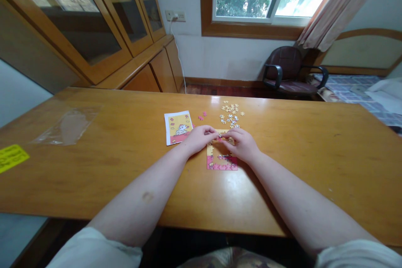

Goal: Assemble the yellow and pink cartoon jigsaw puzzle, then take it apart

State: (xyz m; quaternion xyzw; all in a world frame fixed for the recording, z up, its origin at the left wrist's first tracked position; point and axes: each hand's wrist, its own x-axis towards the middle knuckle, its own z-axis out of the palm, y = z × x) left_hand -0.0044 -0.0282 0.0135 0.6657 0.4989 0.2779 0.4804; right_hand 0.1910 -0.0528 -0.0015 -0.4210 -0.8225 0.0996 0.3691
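Yellow label (14,158), flat on the wooden tabletop (94,167), lies at 9 o'clock from the puzzle border (222,167), which serves as the dial's centre; the clear plastic sheet (69,126) lies between 9 and 10, presumably put well aside to leave the working area free. At 10 o'clock, the picture card (179,127) lies face up just beside the left forearm, a position that probably lets it be consulted at a glance. The left hand (200,139) reaches in from the same side, its fingers drawn together at the small patterned piece (220,136) in the border's upper part; whether they grip it cannot be told. Pink pieces (202,116) lie apart at 11 o'clock, seemingly sorted by colour. The border rests flat, yellow above and pink below, with a short joined strip (224,157) inside its lower half. Loose pieces (232,111) spread between 12 and 1, apparently kept within easy reach. The right hand (241,143), at 2 to 3 o'clock, curves its fingers around the piece's other side, likely to steady or align it; their hold, too, cannot be told.
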